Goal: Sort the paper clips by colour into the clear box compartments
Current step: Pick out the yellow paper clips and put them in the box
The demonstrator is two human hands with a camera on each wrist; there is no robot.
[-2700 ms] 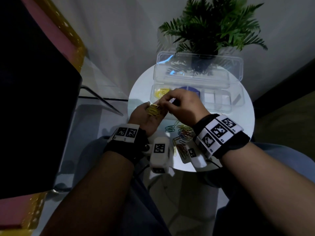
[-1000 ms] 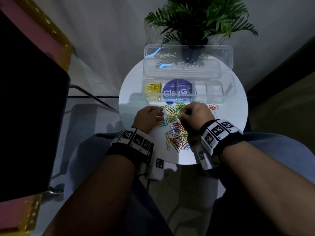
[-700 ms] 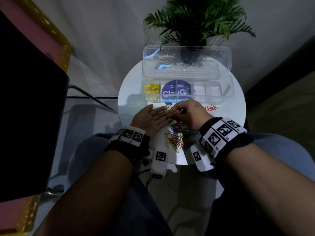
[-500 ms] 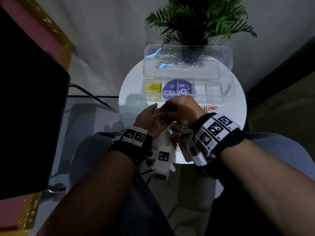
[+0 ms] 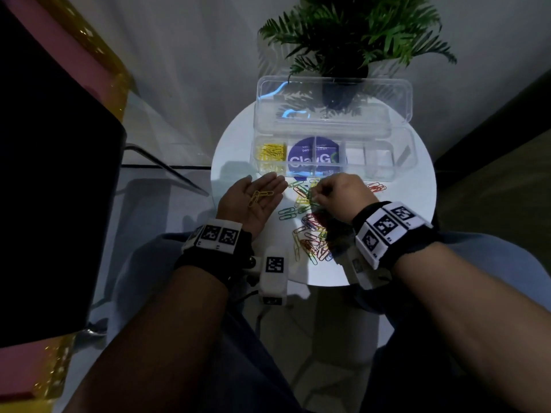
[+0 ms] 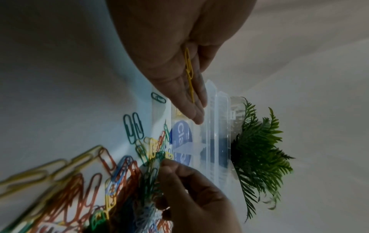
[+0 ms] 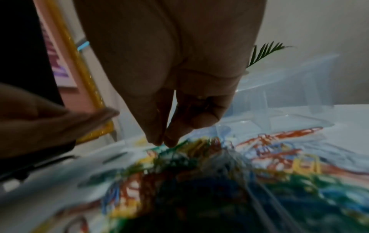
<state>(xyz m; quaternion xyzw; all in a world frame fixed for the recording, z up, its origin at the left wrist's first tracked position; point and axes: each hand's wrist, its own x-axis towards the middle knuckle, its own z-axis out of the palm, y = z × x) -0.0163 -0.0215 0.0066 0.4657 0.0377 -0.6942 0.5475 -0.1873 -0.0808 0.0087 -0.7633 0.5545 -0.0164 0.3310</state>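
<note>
My left hand (image 5: 253, 201) lies palm up at the table's left, fingers straight, with two or three yellow clips (image 5: 260, 196) loose on the palm; the left wrist view shows those yellow clips (image 6: 188, 69) too. My right hand (image 5: 316, 198) is curled over the mixed pile of clips (image 5: 310, 234). Its thumb and forefinger (image 7: 162, 141) pinch together on a clip at the pile's top, whose colour I cannot tell. The clear box (image 5: 399, 162) stands open behind, and its leftmost compartment holds yellow clips (image 5: 269, 153).
The small round white table (image 5: 411, 222) is ringed by a drop on all sides. The box lid (image 5: 331, 108) stands up at the back before a potted fern (image 5: 351, 34). A few red clips (image 5: 375, 187) lie apart on the right. A dark chair (image 5: 53, 204) stands left.
My right hand has left the left palm and moved right, down onto the pile. The left hand stays palm up and now shows yellow clips lying on it.
</note>
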